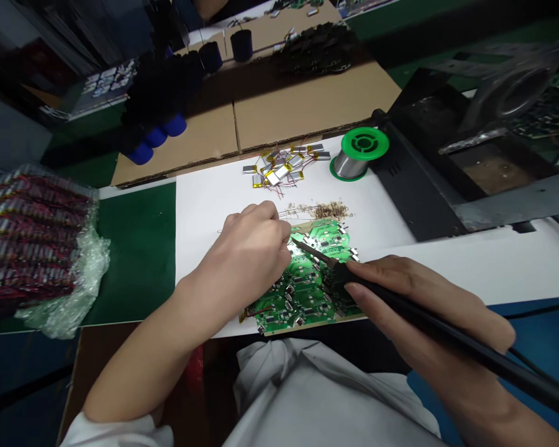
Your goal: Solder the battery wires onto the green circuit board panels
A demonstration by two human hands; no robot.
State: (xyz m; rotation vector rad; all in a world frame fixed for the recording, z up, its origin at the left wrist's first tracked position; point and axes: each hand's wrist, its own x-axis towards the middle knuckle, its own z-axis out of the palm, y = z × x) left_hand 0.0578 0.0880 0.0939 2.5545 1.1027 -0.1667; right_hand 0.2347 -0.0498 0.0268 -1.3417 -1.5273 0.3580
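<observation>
Here is the green circuit board (pixel 302 304), dead centre and a little low in the frame, lying on a white sheet (pixel 205 211), its face crowded with tiny parts. The right hand (pixel 428 285) comes in from the lower right, thumb and fingers wrapped around the black handle of a soldering iron (pixel 517 363), and its tip points at the board's upper left part, right by the other hand; whether it touches, I can't tell from here. The left hand (pixel 258 242) is curled tight over the board's left side, knuckles up, fingertips tucked under, so what it grips, if anything, I can't make out. Just above the board, a patch of brown crumbs (pixel 333 210) with thin strands beside it. Higher up, a loose heap of small batteries (pixel 279 164), silver and yellow with red and dark wires, and to their right a green-ended spool of solder (pixel 356 152), standing upright. A dark metal frame (pixel 414 155) fills the right side. Over on the left, a tall stack of wired parts (pixel 28 236) sits against bubble wrap (pixel 79 279), near a green mat (pixel 135 254). Across the top, cardboard (pixel 307 112) carries blue cylinders (pixel 241 45) and a dark pile (pixel 317 48).
</observation>
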